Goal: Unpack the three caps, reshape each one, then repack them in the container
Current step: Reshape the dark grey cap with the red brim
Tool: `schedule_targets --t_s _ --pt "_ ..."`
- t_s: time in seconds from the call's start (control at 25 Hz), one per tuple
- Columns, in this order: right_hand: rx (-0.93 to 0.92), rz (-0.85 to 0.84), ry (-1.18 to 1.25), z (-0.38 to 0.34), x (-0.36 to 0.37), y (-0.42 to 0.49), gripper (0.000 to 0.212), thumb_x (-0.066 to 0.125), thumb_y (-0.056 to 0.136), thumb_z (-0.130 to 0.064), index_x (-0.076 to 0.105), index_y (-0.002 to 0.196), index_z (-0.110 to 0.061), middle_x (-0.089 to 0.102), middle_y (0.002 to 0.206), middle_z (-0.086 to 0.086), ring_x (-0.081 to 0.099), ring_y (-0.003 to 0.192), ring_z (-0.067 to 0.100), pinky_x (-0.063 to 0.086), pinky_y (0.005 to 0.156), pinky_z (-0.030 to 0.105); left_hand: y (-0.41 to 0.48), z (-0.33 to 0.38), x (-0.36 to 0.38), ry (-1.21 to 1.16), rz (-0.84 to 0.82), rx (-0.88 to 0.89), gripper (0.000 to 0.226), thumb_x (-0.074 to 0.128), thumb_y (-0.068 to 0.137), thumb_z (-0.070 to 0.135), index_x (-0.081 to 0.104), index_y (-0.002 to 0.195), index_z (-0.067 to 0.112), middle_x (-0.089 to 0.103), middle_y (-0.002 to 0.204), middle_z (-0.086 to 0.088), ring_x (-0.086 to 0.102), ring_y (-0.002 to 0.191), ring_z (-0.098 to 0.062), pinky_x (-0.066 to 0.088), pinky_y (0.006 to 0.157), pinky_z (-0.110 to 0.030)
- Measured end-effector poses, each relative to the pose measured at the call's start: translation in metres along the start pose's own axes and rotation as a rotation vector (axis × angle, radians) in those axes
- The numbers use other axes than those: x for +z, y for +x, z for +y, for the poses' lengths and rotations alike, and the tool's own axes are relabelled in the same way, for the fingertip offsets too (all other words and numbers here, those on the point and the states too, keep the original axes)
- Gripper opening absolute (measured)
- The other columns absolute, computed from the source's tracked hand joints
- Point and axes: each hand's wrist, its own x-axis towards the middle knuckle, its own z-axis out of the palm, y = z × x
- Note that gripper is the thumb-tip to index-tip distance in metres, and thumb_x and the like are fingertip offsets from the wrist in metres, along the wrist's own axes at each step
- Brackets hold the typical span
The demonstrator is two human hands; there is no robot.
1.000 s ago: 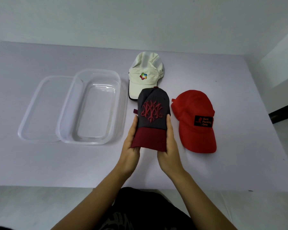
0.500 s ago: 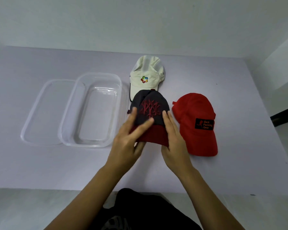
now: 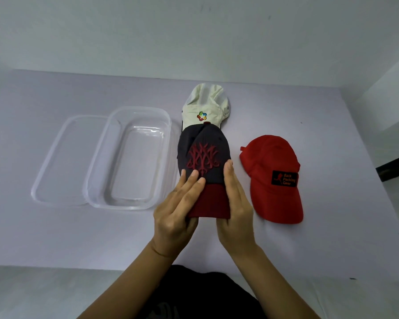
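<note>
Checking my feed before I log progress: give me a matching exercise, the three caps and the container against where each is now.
1 white cap
2 grey cap
3 red cap
4 container

A empty, left of the caps
B held by left hand and right hand
C lying on the table, right of the hands
D farthest back, brim hidden

Pairs: 1-D, 2-B, 3-C, 4-A

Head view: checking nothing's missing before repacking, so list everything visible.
dark cap: one, grey with maroon brim, centre, held in both hands
white cap: one, cream, behind the dark cap
red cap: one, red, on the table, right
container: one, clear, left of the caps, nothing in it
lid: one, clear, left of the container
table: one, pale lilac
clothing: black, bottom edge
left hand: one, pinches brim's left side
right hand: one, grips brim's right side
</note>
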Motion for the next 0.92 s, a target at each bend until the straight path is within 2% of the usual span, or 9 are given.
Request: schedule_targets --t_s 0.08,0.16,0.24,0.36,0.44,0.56,0.64,0.84,0.92 --pt "-0.054 -0.096 -0.038 0.016 -0.012 0.001 0.054 0.035 0.098 -0.042 0.020 0.147 -0.026 0.019 0.155 0.003 0.023 0.142 0.028 0.030 0.112 0.022 0.000 -0.008 -0.009 0.003 -0.175 0.078 0.032 0.043 0.094 0.011 0.051 0.125 0.007 0.051 0.137 -0.016 0.047 0.128 -0.036 0.047 0.101 -0.038" --pt "-0.085 -0.145 -0.055 0.028 -0.022 0.001 0.053 0.037 0.097 -0.039 0.016 0.147 -0.038 0.006 0.158 -0.011 0.014 0.145 0.025 0.023 0.115 0.022 -0.004 -0.012 -0.016 -0.260 -0.386 0.003 0.057 0.050 0.082 0.009 0.041 0.138 0.012 0.033 0.151 -0.011 0.030 0.140 -0.033 0.035 0.111 -0.037" --pt "-0.149 -0.141 -0.086 0.035 -0.027 0.000 0.053 0.039 0.097 -0.035 0.017 0.146 -0.040 0.001 0.158 -0.015 0.010 0.146 0.023 0.018 0.117 0.026 -0.003 -0.018 -0.019 -0.580 -0.396 -0.284 0.073 0.054 0.078 0.026 0.029 0.146 0.017 0.022 0.157 -0.002 0.020 0.145 -0.023 0.024 0.116 -0.033" --pt "-0.243 -0.141 -0.166 0.036 -0.029 0.000 0.055 0.043 0.097 -0.027 0.021 0.146 -0.038 0.001 0.159 -0.011 0.009 0.146 0.023 0.015 0.118 0.028 0.039 -0.042 -0.013 -0.757 -0.097 -0.947 0.079 0.052 0.077 0.061 0.029 0.144 0.027 0.029 0.153 0.013 0.026 0.141 -0.008 0.020 0.118 -0.031" --pt "-0.262 -0.144 -0.193 0.036 -0.027 -0.002 0.058 0.044 0.095 -0.023 0.021 0.146 -0.038 0.000 0.159 -0.011 0.006 0.147 0.022 0.012 0.118 0.026 0.069 -0.063 -0.009 -0.706 -0.274 -1.124 0.074 0.040 0.084 0.067 0.030 0.145 0.026 0.033 0.152 0.006 0.029 0.141 -0.012 0.020 0.117 -0.036" --pt "-0.269 -0.176 -0.235 0.041 -0.023 -0.007 0.065 0.048 0.092 -0.018 0.018 0.146 -0.039 0.000 0.159 -0.011 0.008 0.147 0.024 0.015 0.118 0.030 0.101 -0.079 0.003 -0.882 -0.646 -1.277 0.073 0.024 0.088 0.069 0.052 0.131 0.018 0.060 0.130 -0.002 0.055 0.121 -0.017 0.043 0.102 -0.036" --pt "-0.246 -0.201 -0.254 0.050 -0.024 -0.012 0.072 0.052 0.090 -0.010 0.018 0.146 -0.040 0.000 0.159 -0.011 0.013 0.145 0.027 0.019 0.116 0.033 0.100 -0.081 0.007 -0.973 -0.756 -1.278 0.069 0.033 0.085 0.066 0.056 0.128 0.017 0.063 0.127 -0.003 0.059 0.117 -0.017 0.047 0.096 -0.033" --pt "-0.102 -0.506 -0.262 0.066 -0.034 -0.021 0.104 0.063 0.075 0.011 0.010 0.146 -0.043 -0.005 0.158 -0.014 0.013 0.145 0.012 0.023 0.109 0.007 0.087 -0.075 0.025 -0.850 -0.547 -1.297 0.051 0.050 0.090 0.049 0.066 0.112 0.005 0.070 0.112 -0.012 0.066 0.104 -0.021 0.050 0.093 -0.034" --pt "0.090 -0.658 -0.039 0.069 -0.041 -0.018 0.100 0.052 0.074 0.010 0.009 0.145 -0.045 0.001 0.157 -0.020 0.012 0.142 -0.004 0.032 0.105 0.009 0.083 -0.074 0.030 -0.705 -0.509 -1.223 0.058 0.052 0.089 0.051 0.067 0.105 -0.002 0.071 0.103 -0.020 0.067 0.092 -0.024 0.051 0.088 -0.037"
